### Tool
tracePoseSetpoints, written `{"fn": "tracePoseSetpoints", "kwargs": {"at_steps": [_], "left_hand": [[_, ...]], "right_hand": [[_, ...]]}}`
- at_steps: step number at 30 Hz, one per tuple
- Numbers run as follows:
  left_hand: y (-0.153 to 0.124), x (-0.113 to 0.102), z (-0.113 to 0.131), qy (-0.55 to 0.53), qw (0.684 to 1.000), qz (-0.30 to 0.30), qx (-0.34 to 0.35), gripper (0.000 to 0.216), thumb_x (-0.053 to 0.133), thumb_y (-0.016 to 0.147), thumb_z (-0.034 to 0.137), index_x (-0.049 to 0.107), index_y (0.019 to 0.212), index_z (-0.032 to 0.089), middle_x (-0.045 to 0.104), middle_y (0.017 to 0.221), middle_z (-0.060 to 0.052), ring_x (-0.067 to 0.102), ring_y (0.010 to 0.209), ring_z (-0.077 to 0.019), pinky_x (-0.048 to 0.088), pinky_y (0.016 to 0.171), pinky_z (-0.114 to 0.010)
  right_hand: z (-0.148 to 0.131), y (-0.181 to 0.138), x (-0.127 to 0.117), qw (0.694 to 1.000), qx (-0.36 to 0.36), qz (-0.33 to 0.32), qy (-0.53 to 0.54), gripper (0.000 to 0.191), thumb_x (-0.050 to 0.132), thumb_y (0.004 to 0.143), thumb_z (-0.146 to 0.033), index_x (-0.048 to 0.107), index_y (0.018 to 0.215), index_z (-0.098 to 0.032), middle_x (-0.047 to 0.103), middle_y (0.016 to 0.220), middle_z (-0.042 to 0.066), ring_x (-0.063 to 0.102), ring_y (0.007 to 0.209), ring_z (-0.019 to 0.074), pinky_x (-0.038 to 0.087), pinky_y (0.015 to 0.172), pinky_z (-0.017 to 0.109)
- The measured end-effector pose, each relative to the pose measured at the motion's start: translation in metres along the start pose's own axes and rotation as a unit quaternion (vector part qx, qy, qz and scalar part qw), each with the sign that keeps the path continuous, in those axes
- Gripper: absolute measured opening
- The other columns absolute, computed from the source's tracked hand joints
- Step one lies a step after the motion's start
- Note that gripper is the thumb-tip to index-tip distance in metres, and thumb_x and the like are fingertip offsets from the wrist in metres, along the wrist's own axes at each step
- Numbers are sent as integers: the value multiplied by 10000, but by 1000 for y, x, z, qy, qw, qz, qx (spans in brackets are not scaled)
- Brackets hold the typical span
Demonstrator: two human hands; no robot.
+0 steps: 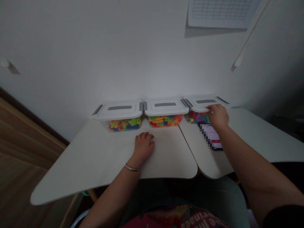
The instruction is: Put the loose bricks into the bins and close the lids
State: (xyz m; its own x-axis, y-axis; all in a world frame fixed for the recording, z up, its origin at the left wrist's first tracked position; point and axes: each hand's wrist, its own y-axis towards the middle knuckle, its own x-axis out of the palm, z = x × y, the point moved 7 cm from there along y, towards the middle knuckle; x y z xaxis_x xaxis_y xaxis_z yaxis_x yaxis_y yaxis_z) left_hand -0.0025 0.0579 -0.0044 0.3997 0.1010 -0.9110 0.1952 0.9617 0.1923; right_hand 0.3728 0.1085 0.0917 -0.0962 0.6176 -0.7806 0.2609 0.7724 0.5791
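My left hand (143, 146) rests palm down on the white table (114, 148), fingers loosely spread, holding nothing. My right hand (218, 116) pinches the front rim of the white lid (206, 102) on the rightmost storage box (196, 117). That box has clear sides, with colourful pieces inside, partly hidden by the hand. Beneath the right wrist lies a phone (211, 136) with a lit screen. Ahead of my left hand stand the left storage box (122, 123) and the middle storage box (166, 119), both lidded and filled with bright plastic building pieces.
All three boxes stand in a row against the wall (118, 57). A seam (187, 144) runs between two tabletops. A printed sheet (220, 12) hangs on the wall at upper right. Wooden furniture (28, 126) stands at the left.
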Motion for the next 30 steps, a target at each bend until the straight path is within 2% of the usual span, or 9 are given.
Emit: {"fn": "tracePoseSetpoints", "kwargs": {"at_steps": [6, 10, 13, 15, 18, 22, 26, 30], "left_hand": [[-1, -1, 2, 5, 1000, -4, 2, 369, 500, 828, 260, 616, 1173, 202, 539, 1353, -129, 415, 1299, -296, 237, 1114, -518], [-1, -2, 3, 11, 1000, -7, 0, 373, 502, 831, 254, 616, 1182, 199, 538, 1360, -121, 412, 1304, -292, 244, 1119, -513], [-1, -2, 3, 21, 1000, -9, -5, 370, 505, 835, 261, 615, 1184, 211, 538, 1362, -105, 416, 1301, -281, 250, 1123, -503], [-1, -2, 3, 26, 1000, -12, -5, 367, 507, 838, 267, 613, 1186, 218, 538, 1362, -97, 417, 1300, -273, 255, 1125, -497], [-1, -1, 2, 25, 1000, -16, -5, 366, 510, 839, 268, 609, 1188, 224, 534, 1369, -88, 408, 1310, -268, 253, 1129, -495], [-2, -1, 2, 20, 1000, -15, -8, 378, 515, 835, 265, 604, 1199, 217, 529, 1374, -92, 397, 1322, -270, 238, 1138, -498], [-2, -1, 4, 22, 1000, -10, -6, 375, 506, 838, 259, 608, 1196, 209, 530, 1371, -98, 403, 1316, -275, 242, 1133, -505], [-2, -1, 5, 25, 1000, -9, 0, 373, 512, 838, 266, 610, 1192, 206, 536, 1363, -103, 410, 1311, -277, 245, 1131, -504]], "right_hand": [[-4, -2, 1, 1000, -10, -1, 9, 340, 457, 826, -169, 685, 1079, -176, 641, 1137, 135, 562, 1025, 287, 448, 848, 409], [-1, -4, 7, 999, -38, -5, 37, 339, 486, 837, -226, 657, 1120, -150, 647, 1152, 146, 561, 1081, 294, 431, 943, 437], [-2, -8, 7, 993, -78, 7, 90, 480, 552, 808, -308, 562, 1254, -130, 611, 1235, 160, 534, 1161, 301, 408, 1005, 457], [-3, -17, 0, 988, -90, 40, 119, 582, 562, 795, -344, 482, 1327, -121, 568, 1301, 172, 508, 1209, 305, 395, 1028, 473], [1, -46, -17, 984, -72, 99, 130, 554, 515, 819, -370, 475, 1319, -134, 562, 1308, 170, 503, 1219, 302, 368, 1051, 497], [13, -101, -31, 987, -31, 114, 108, 464, 490, 839, -411, 560, 1215, -149, 571, 1289, 168, 496, 1223, 302, 355, 1056, 495], [27, -149, -25, 995, 14, 76, 66, 483, 503, 824, -473, 602, 1140, -122, 534, 1314, 197, 488, 1217, 327, 367, 1043, 494], [32, -169, -16, 999, 41, 29, 20, 552, 543, 791, -522, 599, 1138, -97, 485, 1349, 224, 471, 1224, 354, 379, 1037, 491]]}}
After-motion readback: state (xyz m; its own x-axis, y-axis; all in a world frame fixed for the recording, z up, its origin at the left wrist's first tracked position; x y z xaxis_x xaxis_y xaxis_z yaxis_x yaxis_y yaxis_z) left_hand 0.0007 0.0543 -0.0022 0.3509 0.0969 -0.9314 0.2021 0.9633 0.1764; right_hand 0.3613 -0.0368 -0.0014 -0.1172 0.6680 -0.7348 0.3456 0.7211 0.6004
